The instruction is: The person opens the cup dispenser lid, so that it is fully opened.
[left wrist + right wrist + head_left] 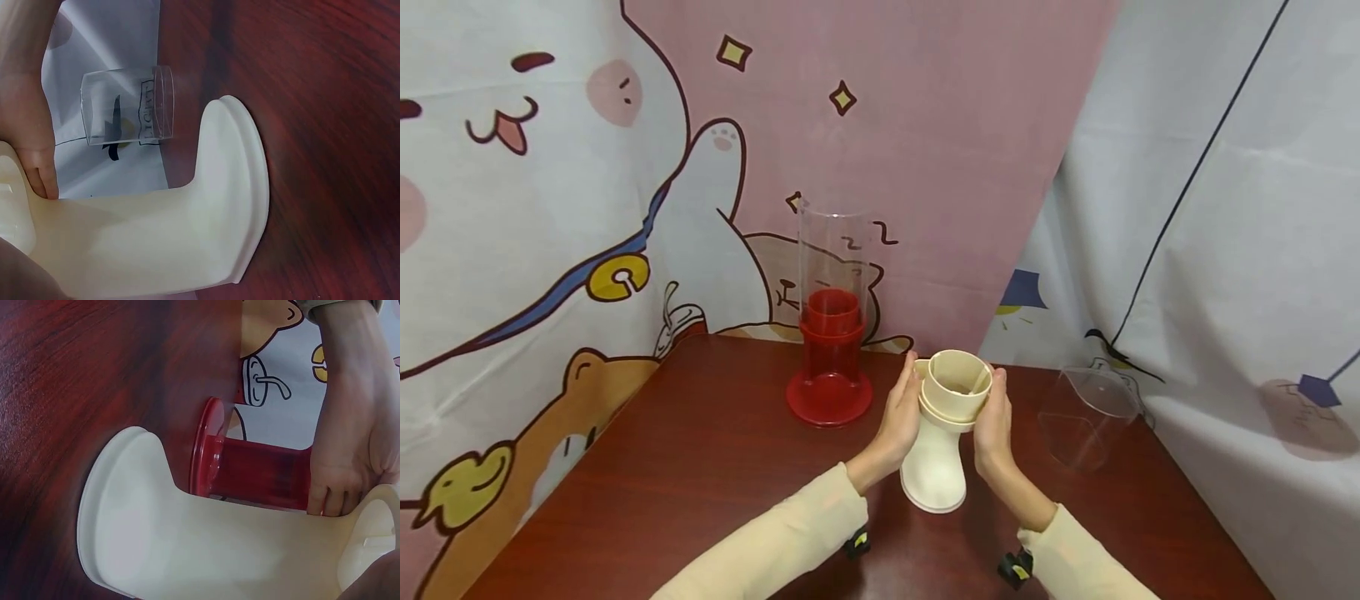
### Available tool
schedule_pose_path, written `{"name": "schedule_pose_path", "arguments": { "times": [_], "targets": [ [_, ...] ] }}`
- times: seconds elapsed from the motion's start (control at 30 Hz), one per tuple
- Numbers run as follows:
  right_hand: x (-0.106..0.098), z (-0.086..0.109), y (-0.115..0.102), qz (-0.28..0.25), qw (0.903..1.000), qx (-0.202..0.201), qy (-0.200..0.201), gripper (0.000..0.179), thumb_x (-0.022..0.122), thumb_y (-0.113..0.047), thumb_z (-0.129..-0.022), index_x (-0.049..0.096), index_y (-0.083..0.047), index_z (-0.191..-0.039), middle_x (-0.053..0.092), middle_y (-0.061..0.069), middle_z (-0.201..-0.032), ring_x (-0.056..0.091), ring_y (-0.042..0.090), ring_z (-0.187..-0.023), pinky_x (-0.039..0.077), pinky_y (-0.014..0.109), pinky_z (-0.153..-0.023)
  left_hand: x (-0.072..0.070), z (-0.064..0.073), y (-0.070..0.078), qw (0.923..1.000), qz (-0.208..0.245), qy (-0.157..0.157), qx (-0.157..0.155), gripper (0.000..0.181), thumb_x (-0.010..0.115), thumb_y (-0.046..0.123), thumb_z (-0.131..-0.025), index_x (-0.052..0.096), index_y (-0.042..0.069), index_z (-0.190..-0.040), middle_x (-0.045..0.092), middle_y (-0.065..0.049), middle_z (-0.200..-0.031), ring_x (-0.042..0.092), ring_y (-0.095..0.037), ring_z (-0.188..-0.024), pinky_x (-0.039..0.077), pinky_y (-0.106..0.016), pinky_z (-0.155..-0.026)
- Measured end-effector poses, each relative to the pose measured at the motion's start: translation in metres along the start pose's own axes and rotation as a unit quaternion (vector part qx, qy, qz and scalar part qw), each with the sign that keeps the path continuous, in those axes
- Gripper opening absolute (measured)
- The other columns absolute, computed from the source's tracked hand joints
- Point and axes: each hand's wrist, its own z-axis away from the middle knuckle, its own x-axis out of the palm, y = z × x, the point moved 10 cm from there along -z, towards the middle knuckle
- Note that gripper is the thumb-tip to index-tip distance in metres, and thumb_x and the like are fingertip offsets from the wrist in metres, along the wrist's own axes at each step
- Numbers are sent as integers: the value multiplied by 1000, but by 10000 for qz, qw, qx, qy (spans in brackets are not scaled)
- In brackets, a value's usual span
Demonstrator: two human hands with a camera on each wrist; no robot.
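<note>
A cream plastic dispenser base point(934, 467) with a flared foot and a round, open cup-like top point(955, 404) is between my two hands. My left hand point(898, 421) holds the left side of its top, and my right hand point(992, 421) holds the right side. In the left wrist view the right hand point(28, 119) has its fingertips against the neck. Several fingertips of the left hand point(347, 462) press just below the collar in the right wrist view. The foot point(234, 194) is close over the table.
Behind, to the left, stands a red dispenser base point(830, 398) with a tall clear cylinder point(835, 250) on it. A clear plastic container point(1086, 421) stands at the right on the dark red-brown table point(700, 467). Printed cloth point(940, 150) hangs around the table's back and sides.
</note>
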Motion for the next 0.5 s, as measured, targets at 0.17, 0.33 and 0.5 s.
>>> {"name": "schedule_pose_path", "arguments": {
  "times": [0.17,0.33,0.5],
  "targets": [
    [-4,-1,-1,-179,9997,-86,120,62,17,-43,-110,44,-3,-149,47,16,-150,42,14,-136,27,33,-119,4,-2,1,10000,55,-8,44,53,29,21,-110,16,3,-159,19,-9,-166,16,-25,-154,12,-45,-126],
    [-9,-6,0,-126,9996,-141,212,62,17,-44,-109,46,-4,-148,53,10,-146,45,11,-132,30,28,-117,8,-7,1,9999,9,-92,105,53,28,21,-110,17,2,-158,21,-10,-166,17,-26,-154,13,-46,-125],
    [-18,-14,5,14,9987,-128,484,63,20,-44,-109,59,-2,-134,67,-8,-107,56,5,-104,40,17,-94,12,-12,-5,9999,-37,-147,51,54,28,21,-110,15,3,-159,21,-10,-166,17,-25,-154,14,-45,-125]
  ]
}}
